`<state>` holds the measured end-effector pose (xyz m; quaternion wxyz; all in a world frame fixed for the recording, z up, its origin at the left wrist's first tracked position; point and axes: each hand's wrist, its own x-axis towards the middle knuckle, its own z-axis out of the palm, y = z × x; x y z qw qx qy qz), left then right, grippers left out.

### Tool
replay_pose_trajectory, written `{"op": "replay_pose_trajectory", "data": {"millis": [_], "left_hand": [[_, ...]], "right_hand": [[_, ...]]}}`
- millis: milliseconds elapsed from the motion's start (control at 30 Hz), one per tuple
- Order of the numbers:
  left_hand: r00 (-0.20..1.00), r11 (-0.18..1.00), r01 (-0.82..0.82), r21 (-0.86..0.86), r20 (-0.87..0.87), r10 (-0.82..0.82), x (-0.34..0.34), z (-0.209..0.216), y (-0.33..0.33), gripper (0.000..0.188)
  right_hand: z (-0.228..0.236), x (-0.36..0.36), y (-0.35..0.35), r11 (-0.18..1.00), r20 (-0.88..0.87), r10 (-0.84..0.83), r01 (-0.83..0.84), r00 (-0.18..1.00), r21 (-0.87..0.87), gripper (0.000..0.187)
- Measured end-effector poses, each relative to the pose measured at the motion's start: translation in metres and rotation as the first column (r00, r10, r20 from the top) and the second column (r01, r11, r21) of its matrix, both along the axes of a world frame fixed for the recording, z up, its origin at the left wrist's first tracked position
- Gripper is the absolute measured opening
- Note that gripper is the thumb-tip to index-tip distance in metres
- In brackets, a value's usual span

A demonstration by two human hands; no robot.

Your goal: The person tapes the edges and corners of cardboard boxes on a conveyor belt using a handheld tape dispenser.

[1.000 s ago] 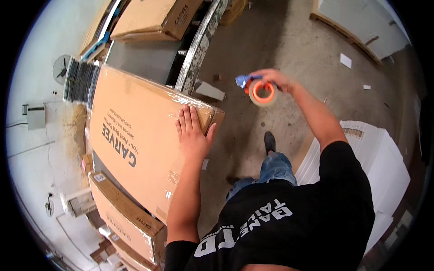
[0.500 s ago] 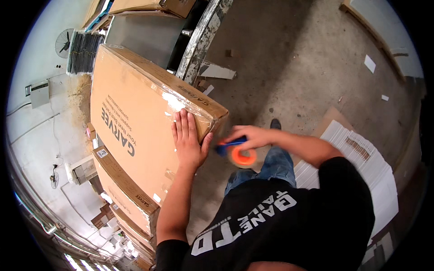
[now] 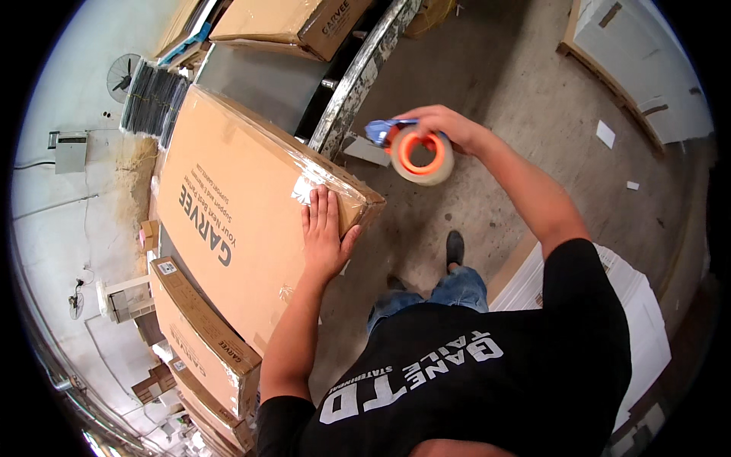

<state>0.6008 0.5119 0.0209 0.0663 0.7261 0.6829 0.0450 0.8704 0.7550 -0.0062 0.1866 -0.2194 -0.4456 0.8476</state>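
Observation:
A large flat cardboard box [image 3: 251, 206] lies on the conveyor to my left, with shiny clear tape along its near edge and corner. My left hand [image 3: 326, 236] rests flat on the box top near that corner, fingers stretched out. Off the box's right side, my right hand [image 3: 442, 126] grips a tape dispenser [image 3: 384, 131] with a blue body. On it sits a wide roll of clear packing tape [image 3: 421, 177] around an orange hub. The dispenser is in the air, apart from the box. The fingers behind it are partly hidden.
Another carton [image 3: 297, 27] sits farther up the conveyor, whose worn metal rail [image 3: 365, 76] runs beside the floor. More boxes [image 3: 202, 335] queue at the lower left. A stack of white sheets [image 3: 640, 335] stands to my right; a pallet with white panels [image 3: 640, 68] is at the far right.
My right hand has moved up and away from near the box's corner, carrying the tape dispenser. My left hand stays flat on the box. The view has shifted slightly.

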Motion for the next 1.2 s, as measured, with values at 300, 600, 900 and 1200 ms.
{"op": "replay_pose_trajectory", "data": {"millis": [300,600,900,1200], "left_hand": [[0.947,0.946,0.27,-0.177,0.228,-0.228,-0.053,0.006,0.006,0.102],[0.591,0.63,0.77,-0.1,0.483,-0.646,-0.031,0.074,0.086,0.052],[0.136,0.34,0.814,-0.471,-0.414,-0.9,-0.036,0.028,-0.015,0.038],[0.168,0.426,0.801,-0.421,-0.525,-0.834,-0.116,0.037,-0.135,0.037]], "right_hand": [[0.024,-0.017,-0.167,0.995,0.225,-0.098,0.091,0.97,0.043,0.047],[0.021,-0.14,-0.36,0.734,0.327,-0.64,0.427,0.696,0.528,0.062],[0.02,-0.229,-0.509,0.697,0.35,-0.702,0.499,0.62,0.515,0.06],[0.017,-0.297,-0.621,0.689,0.279,-0.713,0.568,0.644,0.451,0.061]]}}
